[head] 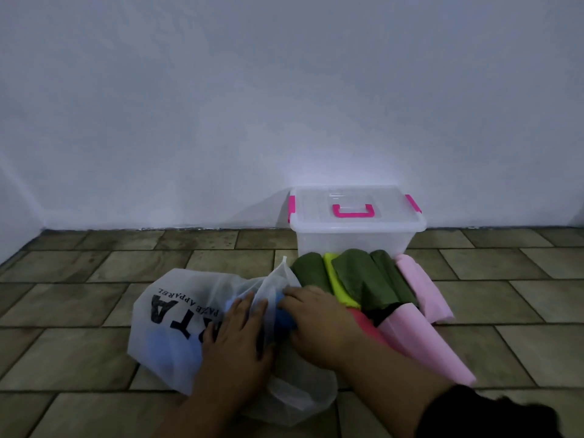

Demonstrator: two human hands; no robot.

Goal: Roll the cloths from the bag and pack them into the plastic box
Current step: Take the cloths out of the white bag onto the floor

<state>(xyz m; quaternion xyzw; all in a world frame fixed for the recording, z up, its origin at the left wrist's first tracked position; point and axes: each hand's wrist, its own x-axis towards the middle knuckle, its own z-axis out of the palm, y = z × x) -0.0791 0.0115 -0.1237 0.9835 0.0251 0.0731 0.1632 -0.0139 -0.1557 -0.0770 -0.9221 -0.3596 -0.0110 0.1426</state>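
Note:
A white printed bag (pixel 167 314) lies on the tiled floor, with a blue cloth (pixel 286 317) showing at its mouth. My left hand (pixel 237 336) presses flat on the bag beside the opening. My right hand (pixel 311 320) is at the bag's mouth, its fingers curled over the blue cloth. A clear plastic box (pixel 354 238) with a closed lid and pink handle and clips stands against the wall. In front of it lie rolled cloths: dark green rolls (pixel 363 279), a yellow-green roll (pixel 339 282) and pink rolls (pixel 420 286).
A pale wall (pixel 284 105) runs behind the box. A red cloth (pixel 360 317) peeks out beside my right wrist, next to a long pink roll (pixel 423 343). Brown floor tiles (pixel 79 298) stretch to the left and right.

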